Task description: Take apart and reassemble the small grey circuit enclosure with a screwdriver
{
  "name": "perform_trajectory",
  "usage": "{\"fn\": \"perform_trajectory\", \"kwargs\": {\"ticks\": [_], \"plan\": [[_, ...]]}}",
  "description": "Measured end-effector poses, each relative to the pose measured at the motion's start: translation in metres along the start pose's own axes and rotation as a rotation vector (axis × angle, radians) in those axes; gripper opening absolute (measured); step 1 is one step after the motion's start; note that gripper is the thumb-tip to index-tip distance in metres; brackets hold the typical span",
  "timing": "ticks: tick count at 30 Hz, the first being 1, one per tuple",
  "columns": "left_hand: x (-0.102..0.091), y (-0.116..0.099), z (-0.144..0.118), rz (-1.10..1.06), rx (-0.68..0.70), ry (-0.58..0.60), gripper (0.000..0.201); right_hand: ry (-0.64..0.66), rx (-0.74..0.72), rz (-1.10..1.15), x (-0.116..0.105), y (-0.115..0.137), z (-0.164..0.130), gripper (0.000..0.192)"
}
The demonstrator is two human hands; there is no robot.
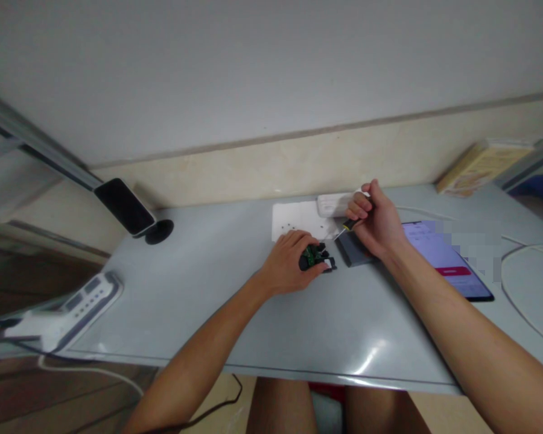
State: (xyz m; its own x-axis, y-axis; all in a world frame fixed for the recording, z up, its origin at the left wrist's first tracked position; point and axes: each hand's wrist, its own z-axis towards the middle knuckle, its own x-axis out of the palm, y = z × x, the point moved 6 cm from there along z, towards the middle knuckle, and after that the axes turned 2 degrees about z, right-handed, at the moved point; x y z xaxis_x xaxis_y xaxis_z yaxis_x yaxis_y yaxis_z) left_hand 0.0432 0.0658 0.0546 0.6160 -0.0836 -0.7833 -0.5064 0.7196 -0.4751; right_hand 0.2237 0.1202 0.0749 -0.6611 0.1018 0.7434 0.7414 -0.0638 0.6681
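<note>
My left hand (pixel 292 262) is closed around a small black device with an exposed green circuit board (pixel 313 255), holding it down on the table. In my right hand (pixel 374 220) is a screwdriver (pixel 350 225) with a black and yellow handle. Its thin metal shaft slants down to the left, toward the device; I cannot tell whether the tip touches it. Behind my left hand lies a white sheet (pixel 294 216) with several tiny dark pieces, perhaps screws, on it. Below my right hand, partly covered by it, is a dark grey flat case (pixel 355 252).
A tablet (pixel 447 259) with a lit screen lies right of my right forearm, with white cables nearby. A white box (pixel 332 205) stands behind the sheet. At left are a phone on a stand (pixel 125 207) and a power strip (pixel 84 307); a yellow box (pixel 484 166) leans at back right.
</note>
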Motion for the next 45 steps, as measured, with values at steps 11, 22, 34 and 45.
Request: {"fn": "perform_trajectory", "kwargs": {"ticks": [11,22,34,45], "plan": [[-0.005,-0.001,0.000,0.073,0.020,-0.162,0.007,-0.002,-0.011,-0.018,0.005,-0.001,-0.003,0.036],[-0.010,0.005,0.002,-0.104,0.015,-0.289,0.012,-0.041,-0.061,-0.023,0.006,0.006,-0.003,0.041],[-0.008,0.011,0.004,-0.123,-0.091,-0.249,0.018,-0.049,-0.089,-0.067,0.006,0.007,-0.003,0.043],[-0.008,0.012,0.004,-0.116,-0.118,-0.223,0.010,-0.052,-0.115,-0.073,0.004,0.010,-0.002,0.044]]}}
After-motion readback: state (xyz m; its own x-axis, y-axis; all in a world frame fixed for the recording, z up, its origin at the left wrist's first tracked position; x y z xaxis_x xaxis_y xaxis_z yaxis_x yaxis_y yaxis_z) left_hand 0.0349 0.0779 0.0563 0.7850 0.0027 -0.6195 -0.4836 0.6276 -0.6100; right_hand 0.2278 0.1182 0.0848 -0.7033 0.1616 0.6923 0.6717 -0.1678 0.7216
